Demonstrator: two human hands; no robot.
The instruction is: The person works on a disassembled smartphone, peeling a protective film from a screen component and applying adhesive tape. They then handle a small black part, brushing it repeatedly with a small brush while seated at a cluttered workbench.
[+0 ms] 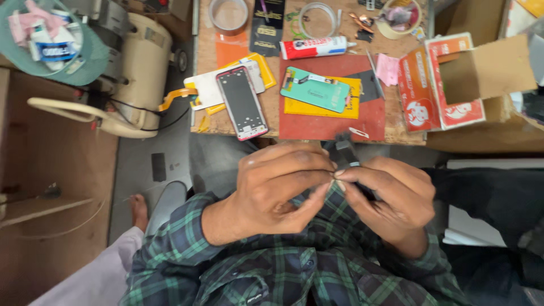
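My left hand (280,184) and my right hand (391,195) meet fingertip to fingertip just below the table's front edge. Both pinch a small dark part (344,152) that sticks up between them; its lower half is hidden by my fingers. On the wooden table (207,51) beyond lie a pink-framed phone body (242,102) with its inside showing, and a teal phone back (315,88) resting on a yellow sheet (354,107) over a red mat (374,122). My sleeves are green plaid.
A white glue tube (314,47) lies behind the mat, a tape roll (228,14) at the back. A red-and-white carton (439,85) and a brown box (487,71) stand at the right. A cream machine (139,73) sits left of the table.
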